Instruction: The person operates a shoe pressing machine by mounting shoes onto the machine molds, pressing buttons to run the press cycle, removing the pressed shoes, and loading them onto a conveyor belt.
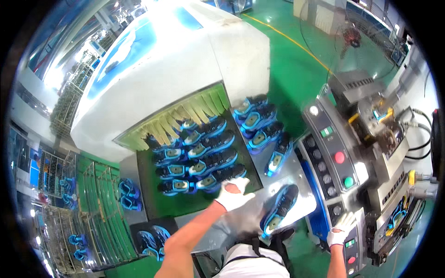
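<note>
My left hand (pixel 232 195), in a white glove with bare skin showing at its back, is at the near end of a shoe (pixel 222 179) on the conveyor belt. Its thumb and a finger stand apart, and I see no firm grip. The shoe is black with bright blue trim, in a row of similar shoes on the green belt (pixel 185 209). Over the control panel of the machine on the right, my right hand (pixel 341 230), also white-gloved, has its fingers stretched out and holds nothing. Between my hands, a single black and blue shoe (pixel 280 208) lies on the metal table.
Strip curtains (pixel 185 113) hang at the opening of a big white machine (pixel 185 69). Several shoes (pixel 264 123) line the table beside the belt. The right machine has red (pixel 340 157) and green buttons (pixel 348 181). Wire racks (pixel 106 204) stand left; a fan (pixel 352 37) is behind.
</note>
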